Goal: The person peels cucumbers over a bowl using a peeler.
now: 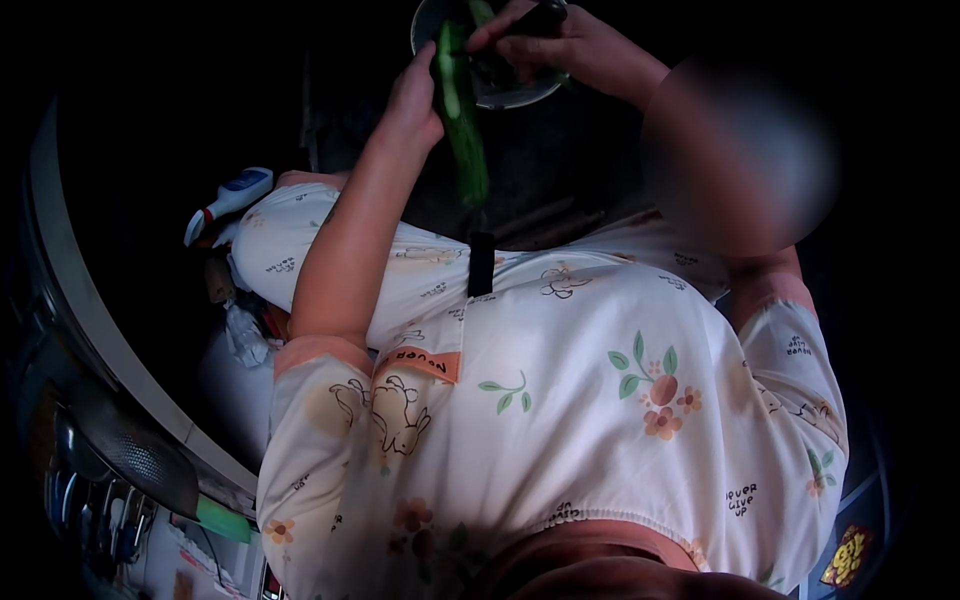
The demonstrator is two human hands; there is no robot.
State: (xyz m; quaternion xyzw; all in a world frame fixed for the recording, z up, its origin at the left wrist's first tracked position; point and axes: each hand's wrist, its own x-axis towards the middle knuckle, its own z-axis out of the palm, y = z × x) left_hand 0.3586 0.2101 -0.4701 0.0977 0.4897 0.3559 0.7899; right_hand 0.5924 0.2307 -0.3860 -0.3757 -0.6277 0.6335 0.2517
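Fingers on both our hands are curling closed near one bowl (515, 103). Our left hand (410, 100) is gripping one cucumber (466, 150), slanting beside the bowl's rim. At least one other green piece (481, 12) is showing at the bowl. Our right hand (565, 48) is holding one dark-handled tool (545, 18), its working end blurring. One pale strip (450, 88) is showing; dark green skin is covering the cucumber's remaining visible side.

This looks like a home kitchen, with a bowl (515, 102), a metal strainer (148, 455) and utensils (88, 505)
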